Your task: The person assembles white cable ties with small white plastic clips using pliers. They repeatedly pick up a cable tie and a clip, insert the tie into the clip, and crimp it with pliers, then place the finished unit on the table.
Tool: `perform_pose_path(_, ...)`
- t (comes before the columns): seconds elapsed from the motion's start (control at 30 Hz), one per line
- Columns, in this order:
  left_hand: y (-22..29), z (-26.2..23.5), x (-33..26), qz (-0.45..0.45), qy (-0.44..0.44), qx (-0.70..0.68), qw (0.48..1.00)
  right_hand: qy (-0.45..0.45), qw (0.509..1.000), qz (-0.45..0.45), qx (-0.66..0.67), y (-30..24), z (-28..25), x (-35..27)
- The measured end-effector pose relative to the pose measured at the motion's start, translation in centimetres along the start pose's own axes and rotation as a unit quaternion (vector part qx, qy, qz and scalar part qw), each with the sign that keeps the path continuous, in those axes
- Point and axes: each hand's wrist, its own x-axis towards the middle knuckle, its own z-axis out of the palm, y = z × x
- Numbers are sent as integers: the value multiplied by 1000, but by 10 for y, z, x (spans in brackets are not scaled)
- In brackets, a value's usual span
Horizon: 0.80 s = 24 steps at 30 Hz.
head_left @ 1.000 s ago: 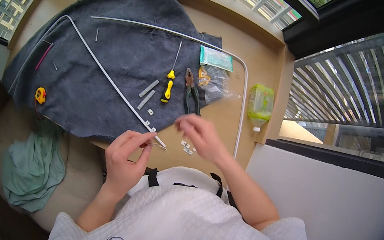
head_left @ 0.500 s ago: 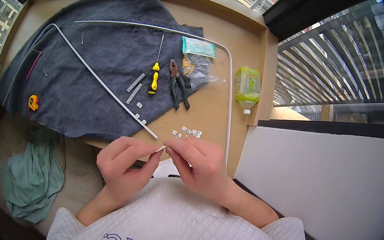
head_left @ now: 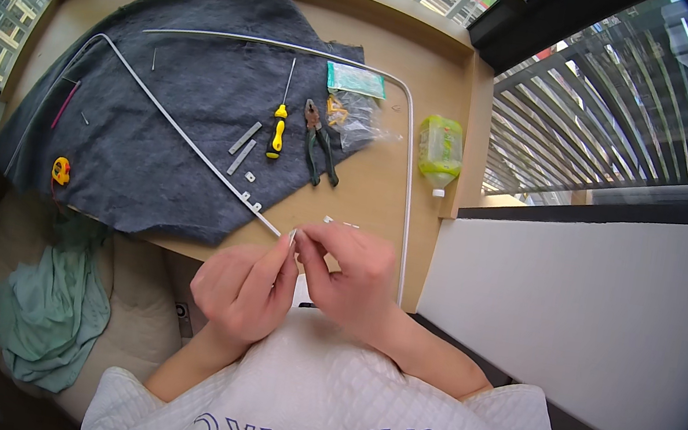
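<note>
My left hand (head_left: 239,290) and my right hand (head_left: 351,271) meet fingertip to fingertip at the near edge of the table. Both are closed in a pinch around a small white piece (head_left: 293,238), mostly hidden by the fingers. Just left of the fingertips is the near end of a thin white bent rod (head_left: 187,135); whether the piece touches it I cannot tell. Two small white clips (head_left: 252,201) sit along this rod, and a loose one (head_left: 251,176) lies beside them. More small white clips (head_left: 339,221) show partly behind my right hand.
A dark grey cloth (head_left: 185,85) carries a yellow-black screwdriver (head_left: 277,134), pliers (head_left: 320,145), grey strips (head_left: 243,147) and a yellow tape measure (head_left: 61,170). Another bent white rod (head_left: 409,189) runs down the right, beside a green-yellow bottle (head_left: 439,154). Plastic packets (head_left: 357,82) lie farther back.
Both hands have moved up and forward with the small white piece, closer to the rod's near end. My left hand has turned more upright. The right hand now covers more of the loose clips.
</note>
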Motion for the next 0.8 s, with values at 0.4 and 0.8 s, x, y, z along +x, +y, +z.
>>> perform_pose_path(0.4, -22, -24, 21, -61, -176, -324, 928, -323, 755, 284, 495, 19, -41, 1)
perform_pose_path(0.8, -9, -51, -8, 115, -210, -167, 956, -338, 807, 327, 358, -10, -46, -27)
